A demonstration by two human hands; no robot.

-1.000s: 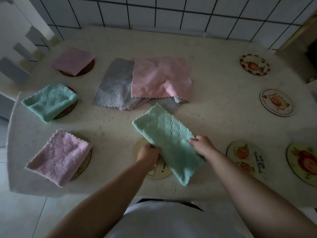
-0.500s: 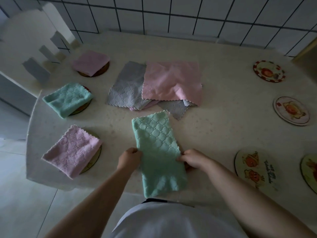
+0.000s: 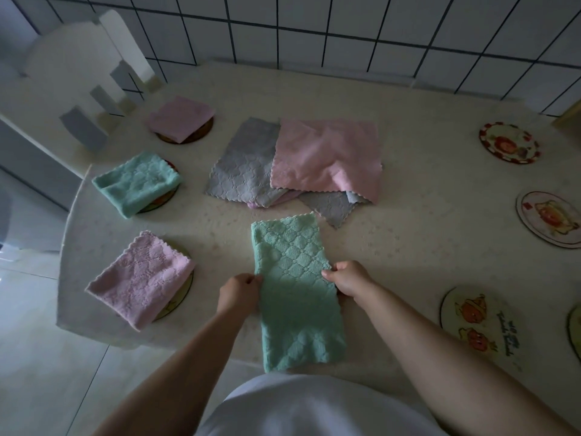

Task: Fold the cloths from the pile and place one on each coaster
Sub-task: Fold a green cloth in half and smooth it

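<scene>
Along the left side of the pale speckled table (image 3: 424, 215) sit three folded quilted cloths, each on a round coaster: a pink folded cloth (image 3: 179, 118) farthest back, a mint-green folded cloth (image 3: 136, 183) in the middle, and a second pink folded cloth (image 3: 141, 278) nearest, its corner reaching past the table edge. Centre-back lies the pile of unfolded cloths: a grey quilted cloth (image 3: 243, 162) under a wide pink cloth (image 3: 327, 155), with another grey corner (image 3: 334, 207) poking out in front. Just in front of the pile, a long mint-green quilted cloth (image 3: 295, 291), folded to a narrow strip, lies lengthwise with its near end hanging over the table edge. The left hand (image 3: 237, 294) pinches the strip's left edge near its middle; the right hand (image 3: 349, 278) pinches the right edge opposite. To the right, bare round picture coasters stand well apart: a red-rimmed one (image 3: 508, 143) at the back, one (image 3: 550, 218) farther right, and one with orange figures (image 3: 478, 322) nearest.
</scene>
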